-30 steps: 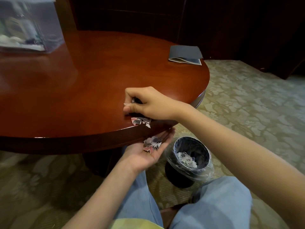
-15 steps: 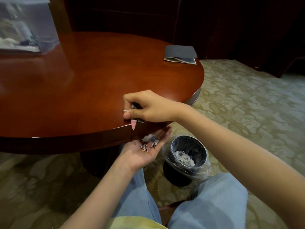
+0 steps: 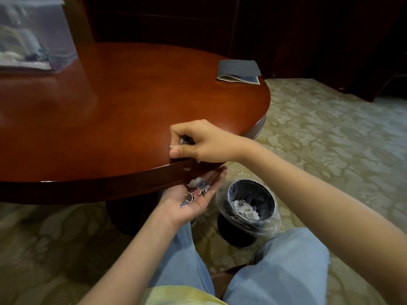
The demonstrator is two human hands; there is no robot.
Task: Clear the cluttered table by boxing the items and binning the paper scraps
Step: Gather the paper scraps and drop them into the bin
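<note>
My right hand (image 3: 199, 143) rests curled at the near edge of the round wooden table (image 3: 123, 111), pinching a small white scrap against its thumb. Just below the edge my left hand (image 3: 193, 193) is cupped palm up, holding a small heap of torn paper scraps (image 3: 197, 188). To the right on the floor stands a small black bin (image 3: 248, 208) lined with clear plastic, with several scraps inside. A clear plastic box (image 3: 33, 36) with items in it sits at the table's far left.
A folded dark grey cloth or booklet (image 3: 239, 71) lies at the table's far right edge. Patterned carpet (image 3: 319, 137) covers the floor. My knees in light blue jeans (image 3: 286, 267) are in front of the bin. Dark wooden furniture (image 3: 286, 29) stands behind the table.
My right hand has swept the scraps off the table edge into my cupped left hand; the pile in the left palm has grown, and none lie loose at the edge now.
</note>
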